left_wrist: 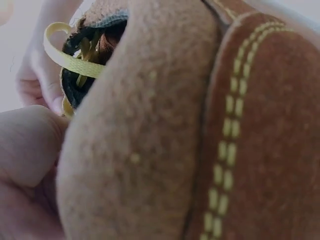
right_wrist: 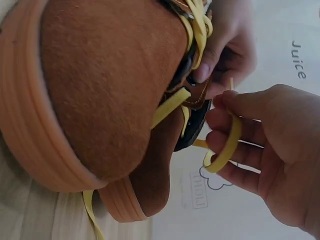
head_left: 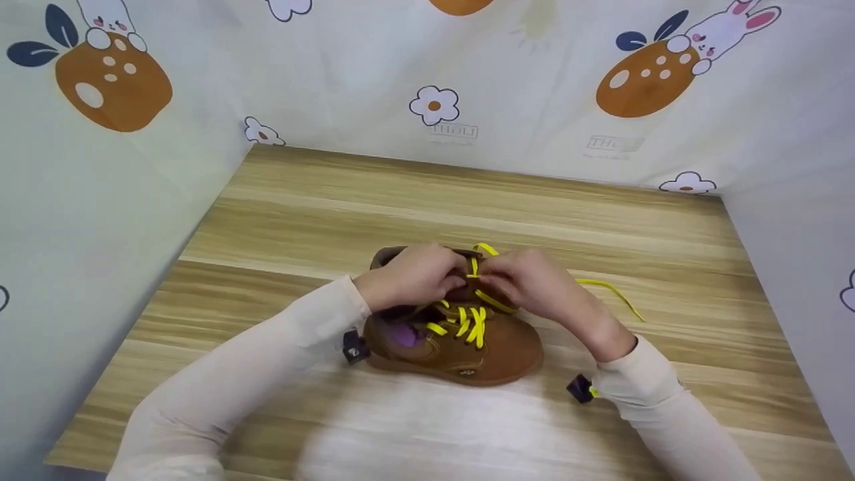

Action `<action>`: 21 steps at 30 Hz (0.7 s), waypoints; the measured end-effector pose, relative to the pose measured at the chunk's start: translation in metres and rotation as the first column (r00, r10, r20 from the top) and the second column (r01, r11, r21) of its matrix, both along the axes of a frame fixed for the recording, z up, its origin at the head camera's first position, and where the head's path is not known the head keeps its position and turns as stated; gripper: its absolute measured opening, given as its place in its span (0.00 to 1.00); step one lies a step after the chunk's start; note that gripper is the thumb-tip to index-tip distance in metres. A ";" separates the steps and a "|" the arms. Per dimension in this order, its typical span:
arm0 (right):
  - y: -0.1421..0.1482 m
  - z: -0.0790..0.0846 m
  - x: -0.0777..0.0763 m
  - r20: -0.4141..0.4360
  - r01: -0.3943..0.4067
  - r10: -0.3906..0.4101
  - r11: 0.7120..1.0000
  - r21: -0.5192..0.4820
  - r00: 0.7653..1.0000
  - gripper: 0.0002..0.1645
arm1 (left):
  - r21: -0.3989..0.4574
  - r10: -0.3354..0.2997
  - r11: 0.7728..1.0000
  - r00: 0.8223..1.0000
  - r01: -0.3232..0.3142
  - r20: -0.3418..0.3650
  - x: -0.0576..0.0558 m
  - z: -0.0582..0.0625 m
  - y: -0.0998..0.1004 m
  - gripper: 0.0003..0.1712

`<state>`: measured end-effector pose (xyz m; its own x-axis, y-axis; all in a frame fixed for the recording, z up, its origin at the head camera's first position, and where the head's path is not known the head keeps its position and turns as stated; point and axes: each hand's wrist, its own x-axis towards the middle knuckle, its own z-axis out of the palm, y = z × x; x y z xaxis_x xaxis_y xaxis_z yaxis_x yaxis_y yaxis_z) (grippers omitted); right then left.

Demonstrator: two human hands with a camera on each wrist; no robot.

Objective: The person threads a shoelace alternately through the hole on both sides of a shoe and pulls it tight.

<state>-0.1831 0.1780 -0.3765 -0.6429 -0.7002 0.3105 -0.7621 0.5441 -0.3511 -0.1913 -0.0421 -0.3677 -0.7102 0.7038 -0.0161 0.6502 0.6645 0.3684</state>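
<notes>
Two brown shoes with yellow laces stand one behind the other. The near shoe (head_left: 514, 354) is laced, its laces (head_left: 477, 327) crossing over the tongue; it partly hides the far shoe (right_wrist: 155, 187). My left hand (head_left: 421, 270) grips the eyelet flap (right_wrist: 199, 95) of the far shoe, thumb on the leather. Close beside it, my right hand (head_left: 541, 284) pinches a yellow shoelace (right_wrist: 232, 142) near its end between thumb and forefinger. The lace loops down across the other fingers. In the left wrist view the near shoe's collar (left_wrist: 135, 125) covers much of the work.
Another yellow lace end (head_left: 614, 287) lies on the wooden table (head_left: 280, 214) to the right of the shoes. A purple patch (head_left: 403, 335) shows on the near shoe's side. Printed cloth walls (head_left: 347, 73) enclose the table at the back and sides.
</notes>
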 end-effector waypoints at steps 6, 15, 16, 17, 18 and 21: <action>-0.004 -0.003 0.010 -0.104 -0.001 0.017 0.988 0.153 0.994 0.07 | 0.018 0.020 1.000 0.999 -0.021 0.037 -0.002 -0.002 0.002 0.09; -0.021 -0.008 0.016 -0.282 0.087 -0.035 0.981 0.176 0.959 0.13 | 0.028 0.018 0.999 1.000 -0.018 0.017 -0.001 -0.002 0.001 0.09; -0.023 -0.008 0.017 -0.302 0.094 -0.036 0.979 0.179 0.953 0.13 | 0.032 0.017 0.999 1.000 -0.018 0.019 -0.001 -0.002 0.001 0.09; -0.026 -0.008 0.017 -0.314 0.097 -0.036 0.979 0.182 0.949 0.13 | 0.038 0.011 0.999 1.000 -0.012 0.014 -0.001 -0.002 0.001 0.09; -0.028 -0.008 0.018 -0.324 0.098 -0.034 0.978 0.184 0.946 0.13 | 0.045 0.008 0.999 1.000 -0.009 0.016 -0.001 -0.002 0.000 0.09; -0.033 -0.006 0.019 -0.337 0.106 -0.032 0.973 0.204 0.941 0.13 | 0.085 -0.005 0.996 0.996 -0.003 0.093 -0.005 -0.001 -0.003 0.12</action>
